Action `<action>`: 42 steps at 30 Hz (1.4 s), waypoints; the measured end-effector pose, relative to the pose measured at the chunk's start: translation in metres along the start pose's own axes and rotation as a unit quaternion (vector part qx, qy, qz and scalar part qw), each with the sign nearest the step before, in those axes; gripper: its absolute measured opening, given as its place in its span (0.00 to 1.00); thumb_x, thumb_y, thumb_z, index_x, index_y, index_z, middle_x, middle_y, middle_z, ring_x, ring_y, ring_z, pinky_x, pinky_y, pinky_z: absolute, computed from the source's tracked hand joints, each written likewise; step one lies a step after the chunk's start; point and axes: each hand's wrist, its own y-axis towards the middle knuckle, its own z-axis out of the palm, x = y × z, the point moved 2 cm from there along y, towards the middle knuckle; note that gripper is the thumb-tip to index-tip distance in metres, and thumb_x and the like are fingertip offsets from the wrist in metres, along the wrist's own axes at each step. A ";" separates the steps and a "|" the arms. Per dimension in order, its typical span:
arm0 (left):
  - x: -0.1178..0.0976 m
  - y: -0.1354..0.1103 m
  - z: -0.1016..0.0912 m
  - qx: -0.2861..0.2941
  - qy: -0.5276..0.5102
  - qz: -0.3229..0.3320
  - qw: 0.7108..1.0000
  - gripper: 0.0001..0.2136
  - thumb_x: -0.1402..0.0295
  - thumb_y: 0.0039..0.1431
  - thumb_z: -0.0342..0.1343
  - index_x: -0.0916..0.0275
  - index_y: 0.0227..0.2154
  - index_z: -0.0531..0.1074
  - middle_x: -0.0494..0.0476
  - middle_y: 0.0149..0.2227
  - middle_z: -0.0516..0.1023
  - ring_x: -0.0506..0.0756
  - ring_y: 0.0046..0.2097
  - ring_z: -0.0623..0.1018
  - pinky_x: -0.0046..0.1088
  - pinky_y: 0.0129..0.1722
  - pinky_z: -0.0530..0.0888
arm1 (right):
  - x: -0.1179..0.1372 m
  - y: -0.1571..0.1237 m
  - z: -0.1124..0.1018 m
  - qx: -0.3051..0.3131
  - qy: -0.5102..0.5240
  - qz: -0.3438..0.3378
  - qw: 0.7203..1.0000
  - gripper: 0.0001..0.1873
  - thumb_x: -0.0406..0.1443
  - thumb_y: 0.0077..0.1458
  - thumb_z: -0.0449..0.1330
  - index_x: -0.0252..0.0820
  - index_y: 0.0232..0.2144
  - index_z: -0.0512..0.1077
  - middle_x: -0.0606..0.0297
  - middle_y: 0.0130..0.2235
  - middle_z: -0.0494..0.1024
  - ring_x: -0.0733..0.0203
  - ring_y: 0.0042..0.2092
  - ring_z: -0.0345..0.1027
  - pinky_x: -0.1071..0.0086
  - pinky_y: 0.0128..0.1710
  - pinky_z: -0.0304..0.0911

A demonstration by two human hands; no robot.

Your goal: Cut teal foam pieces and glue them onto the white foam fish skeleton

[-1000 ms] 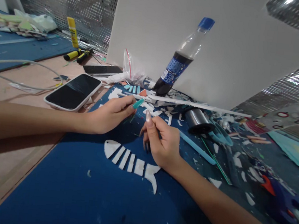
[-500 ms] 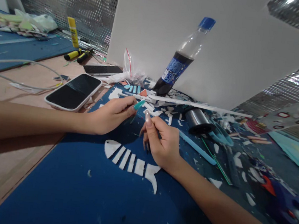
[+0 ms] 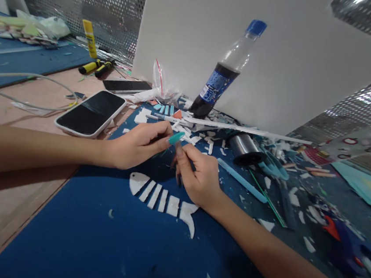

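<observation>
Over the blue mat (image 3: 89, 235), my left hand (image 3: 138, 145) is closed in a pinch, its long teal thumbnail pointing right. Close against it is my right hand (image 3: 198, 171), fingers curled and thumb pressed to the fingertips. Whatever is between the fingers of either hand is too small or hidden to make out. Just below them lies a white fish shape cut in several separate pieces: a head piece (image 3: 139, 183) with a small eye hole, narrow strips (image 3: 154, 196), a wider block (image 3: 173, 206) and a tail (image 3: 188, 216), partly beneath my right hand.
A phone (image 3: 91, 113) lies left of my hands. Behind them stand a cola bottle (image 3: 218, 82) and a clear zip bag (image 3: 164, 86) amid white scraps (image 3: 210, 137). To the right are a spool (image 3: 246, 147), a light blue strip (image 3: 242, 180) and a green stick (image 3: 267, 198).
My hands have come together: the right hand moved slightly left and up, and the left thumb tilted flatter toward it. The fish pieces have kept their arrangement.
</observation>
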 end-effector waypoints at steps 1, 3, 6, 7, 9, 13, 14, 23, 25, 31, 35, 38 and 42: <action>0.000 -0.001 0.000 -0.003 0.001 0.002 1.000 0.09 0.66 0.62 0.43 0.62 0.27 0.59 0.47 0.24 0.59 0.47 0.26 0.59 0.23 0.26 0.60 | 0.000 0.000 0.000 -0.002 -0.004 0.000 1.000 0.16 0.35 0.61 0.47 0.40 0.21 0.62 0.70 0.18 0.67 0.70 0.20 0.61 0.74 0.23 0.55; 0.001 -0.001 -0.001 -0.020 0.003 0.001 1.000 0.10 0.67 0.62 0.43 0.62 0.25 0.58 0.47 0.23 0.58 0.47 0.25 0.58 0.23 0.25 0.59 | 0.001 0.000 0.000 -0.007 -0.006 0.003 1.000 0.17 0.35 0.61 0.47 0.40 0.21 0.62 0.70 0.17 0.66 0.70 0.20 0.61 0.74 0.23 0.54; 0.002 0.000 -0.002 -0.055 0.001 0.013 0.998 0.11 0.67 0.61 0.45 0.62 0.23 0.58 0.46 0.22 0.56 0.47 0.25 0.57 0.22 0.24 0.58 | 0.000 0.001 0.000 0.000 0.011 0.011 1.000 0.17 0.35 0.61 0.46 0.40 0.21 0.62 0.70 0.18 0.67 0.70 0.20 0.62 0.74 0.23 0.55; 0.002 0.000 -0.002 -0.062 0.002 0.021 0.998 0.12 0.66 0.61 0.45 0.62 0.22 0.58 0.46 0.21 0.55 0.46 0.24 0.57 0.22 0.24 0.58 | -0.001 0.001 0.000 0.007 0.018 0.018 1.000 0.17 0.35 0.61 0.46 0.41 0.21 0.61 0.70 0.18 0.67 0.70 0.20 0.62 0.75 0.23 0.55; 0.003 0.001 -0.002 -0.070 0.007 0.038 0.997 0.12 0.66 0.61 0.46 0.63 0.22 0.58 0.46 0.21 0.56 0.46 0.24 0.57 0.22 0.24 0.58 | -0.003 0.001 0.001 0.019 0.027 0.034 0.999 0.17 0.36 0.61 0.47 0.41 0.20 0.60 0.70 0.18 0.67 0.70 0.20 0.62 0.75 0.23 0.56; 0.004 0.001 -0.005 -0.098 0.028 0.058 0.993 0.12 0.68 0.60 0.47 0.63 0.21 0.59 0.46 0.22 0.56 0.46 0.24 0.58 0.23 0.24 0.59 | -0.006 0.002 0.002 0.026 0.026 0.049 0.998 0.17 0.37 0.61 0.46 0.41 0.21 0.61 0.69 0.18 0.67 0.69 0.20 0.62 0.74 0.23 0.56; 0.004 0.000 -0.006 -0.107 0.040 0.061 0.992 0.11 0.69 0.60 0.47 0.63 0.22 0.59 0.47 0.22 0.56 0.47 0.25 0.58 0.23 0.25 0.59 | -0.007 0.002 0.003 0.029 0.025 0.049 0.998 0.17 0.36 0.61 0.46 0.41 0.21 0.61 0.69 0.18 0.67 0.69 0.20 0.62 0.73 0.23 0.56; -0.001 -0.002 -0.005 -0.116 0.122 0.116 0.979 0.09 0.75 0.59 0.47 0.62 0.23 0.59 0.48 0.24 0.60 0.48 0.28 0.61 0.23 0.30 0.61 | -0.012 0.001 0.001 0.041 0.226 0.123 0.965 0.22 0.47 0.61 0.42 0.40 0.26 0.65 0.70 0.18 0.66 0.71 0.19 0.60 0.76 0.19 0.56; 0.000 -0.002 -0.004 -0.113 0.129 0.113 0.979 0.09 0.74 0.60 0.47 0.62 0.24 0.59 0.48 0.24 0.60 0.48 0.28 0.61 0.23 0.29 0.61 | -0.012 0.002 0.002 0.061 0.286 0.145 0.945 0.22 0.49 0.60 0.44 0.40 0.27 0.65 0.73 0.16 0.64 0.73 0.15 0.57 0.77 0.14 0.52; 0.004 0.002 -0.001 -0.116 0.109 0.078 0.984 0.09 0.71 0.61 0.45 0.62 0.24 0.58 0.47 0.24 0.58 0.47 0.26 0.59 0.23 0.27 0.60 | -0.017 0.007 0.004 0.015 0.360 0.178 0.916 0.15 0.43 0.55 0.56 0.39 0.23 0.66 0.79 0.10 0.58 0.76 0.09 0.47 0.77 0.10 0.45; 0.003 0.003 0.000 -0.109 0.102 0.063 0.987 0.10 0.70 0.61 0.45 0.62 0.24 0.57 0.47 0.23 0.57 0.47 0.25 0.59 0.23 0.25 0.59 | -0.017 0.008 0.002 -0.011 0.358 0.162 0.920 0.14 0.40 0.55 0.57 0.39 0.21 0.65 0.73 0.15 0.67 0.73 0.14 0.59 0.75 0.16 0.55; 0.002 0.003 -0.001 -0.115 0.104 0.072 0.985 0.10 0.71 0.61 0.45 0.61 0.24 0.56 0.47 0.22 0.57 0.47 0.25 0.58 0.23 0.24 0.58 | -0.017 0.009 0.002 -0.005 0.369 0.159 0.916 0.15 0.41 0.56 0.55 0.39 0.21 0.64 0.69 0.20 0.70 0.69 0.21 0.66 0.72 0.23 0.62; 0.006 0.000 -0.005 -0.174 0.078 0.065 0.980 0.10 0.71 0.61 0.45 0.61 0.24 0.55 0.47 0.22 0.56 0.47 0.24 0.58 0.24 0.25 0.59 | -0.020 0.008 0.002 -0.022 0.342 0.178 0.922 0.17 0.42 0.57 0.53 0.40 0.19 0.61 0.71 0.19 0.67 0.70 0.20 0.64 0.73 0.22 0.61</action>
